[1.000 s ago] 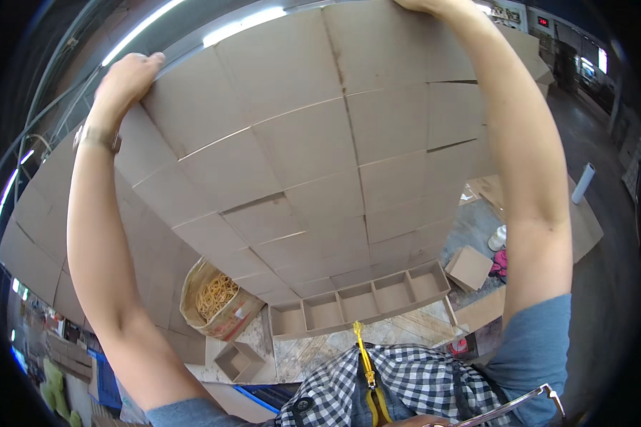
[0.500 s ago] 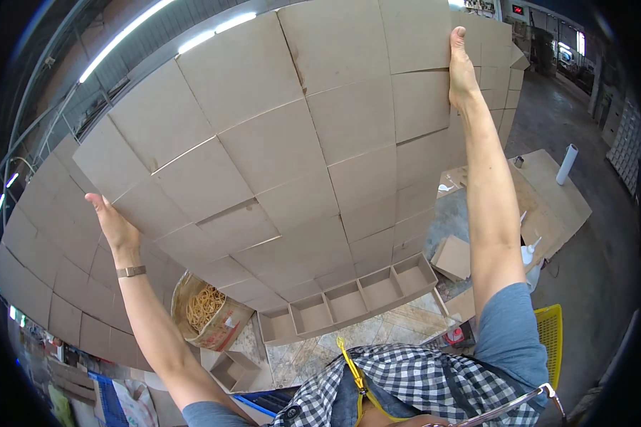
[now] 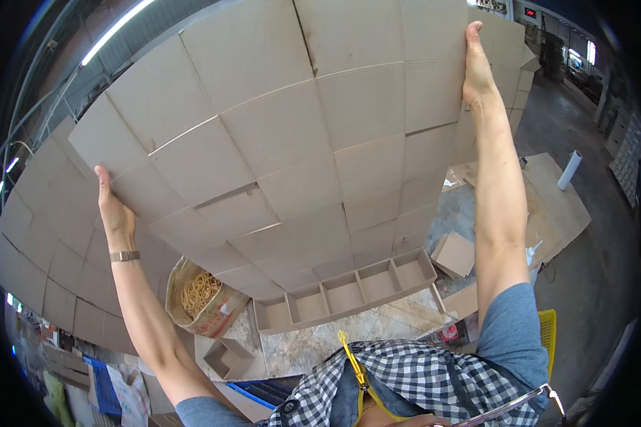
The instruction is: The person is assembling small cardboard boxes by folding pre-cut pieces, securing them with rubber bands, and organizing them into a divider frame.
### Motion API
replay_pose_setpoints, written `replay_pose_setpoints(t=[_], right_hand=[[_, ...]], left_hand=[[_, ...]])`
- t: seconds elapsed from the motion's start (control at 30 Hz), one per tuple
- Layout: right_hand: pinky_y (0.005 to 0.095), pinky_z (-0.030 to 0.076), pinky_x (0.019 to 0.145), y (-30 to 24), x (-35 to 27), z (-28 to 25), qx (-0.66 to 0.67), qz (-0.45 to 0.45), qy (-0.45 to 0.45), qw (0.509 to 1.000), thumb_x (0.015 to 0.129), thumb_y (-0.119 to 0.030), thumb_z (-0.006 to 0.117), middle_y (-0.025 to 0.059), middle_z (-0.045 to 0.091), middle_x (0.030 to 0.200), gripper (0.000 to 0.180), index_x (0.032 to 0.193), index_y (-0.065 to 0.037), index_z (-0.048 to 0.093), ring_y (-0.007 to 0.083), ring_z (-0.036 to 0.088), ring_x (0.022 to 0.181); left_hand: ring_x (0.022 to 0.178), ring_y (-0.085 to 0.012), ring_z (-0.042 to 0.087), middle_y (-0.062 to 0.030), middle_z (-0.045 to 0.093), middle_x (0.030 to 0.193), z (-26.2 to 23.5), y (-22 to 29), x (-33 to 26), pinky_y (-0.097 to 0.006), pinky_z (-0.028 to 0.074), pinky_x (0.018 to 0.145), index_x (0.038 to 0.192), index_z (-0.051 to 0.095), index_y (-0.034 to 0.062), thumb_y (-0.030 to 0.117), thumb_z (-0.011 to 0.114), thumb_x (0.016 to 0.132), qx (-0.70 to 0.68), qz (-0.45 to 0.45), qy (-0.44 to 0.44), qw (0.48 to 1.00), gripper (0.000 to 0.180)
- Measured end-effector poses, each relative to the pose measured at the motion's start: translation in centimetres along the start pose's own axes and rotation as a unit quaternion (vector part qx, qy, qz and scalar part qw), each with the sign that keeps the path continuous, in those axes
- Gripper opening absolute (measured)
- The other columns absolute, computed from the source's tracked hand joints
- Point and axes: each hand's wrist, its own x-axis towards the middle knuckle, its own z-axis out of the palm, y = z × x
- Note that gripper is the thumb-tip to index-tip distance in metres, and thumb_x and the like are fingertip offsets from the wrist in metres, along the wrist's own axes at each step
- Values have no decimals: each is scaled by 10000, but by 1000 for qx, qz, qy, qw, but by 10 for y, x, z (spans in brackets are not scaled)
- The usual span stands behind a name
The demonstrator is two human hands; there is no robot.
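Note:
A tall stack of grey-brown cardboard boxes (image 3: 285, 135) fills the middle of the picture, its square faces toward me. High up on its left edge, my left hand (image 3: 117, 213) presses against the side, thumb pointing upward. On the opposite edge my right hand (image 3: 481, 71) does the same, arm stretched out. Boxes in the upper rows lie between my two hands. The fingers of both hands are mostly hidden along the box sides. Narrow gaps show between some boxes. Below the stack, an open divided cardboard tray (image 3: 345, 295) rests on the worn tabletop (image 3: 292, 356).
Left of the tray stands a sack (image 3: 224, 313) of rubber bands (image 3: 201, 294), with a small open box (image 3: 228, 358) nearby. More stacked boxes (image 3: 43, 235) curve along the left. At right are a small cardboard box (image 3: 454, 255), a white roll (image 3: 570, 171) and a yellow basket (image 3: 548, 338).
Both hands and the upper boxes sit slightly higher or further apart in view. The left hand has risen a little, and the right hand appears further right. Both hands stay against the boxes.

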Motion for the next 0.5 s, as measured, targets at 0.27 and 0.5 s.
replay_pose_setpoints(t=[0.27, 0.5], right_hand=[[415, 364, 1018, 0, 3, -5, -6, 15, 4, 1000, 789, -733, 434, 140, 429, 1351, 883, 1351, -53, 389, 261, 405, 1252], [421, 240, 1088, 10, 1, 18, -93, -12, 43, 995, 814, -701, 442, 139, 309, 1450, 908, 1404, -24, 307, 268, 284, 1337]], left_hand=[[1229, -200, 419, -98, 454, 1328, 0, -9, 8, -334, 316, 1047, 1311, 420, -6, 499, 481, 915, 61, 32, 0, 998, 645], [1236, -218, 422, -101, 414, 1368, 11, -6, 0, -357, 329, 1042, 1322, 407, -10, 445, 496, 926, 66, 17, 45, 997, 610]])
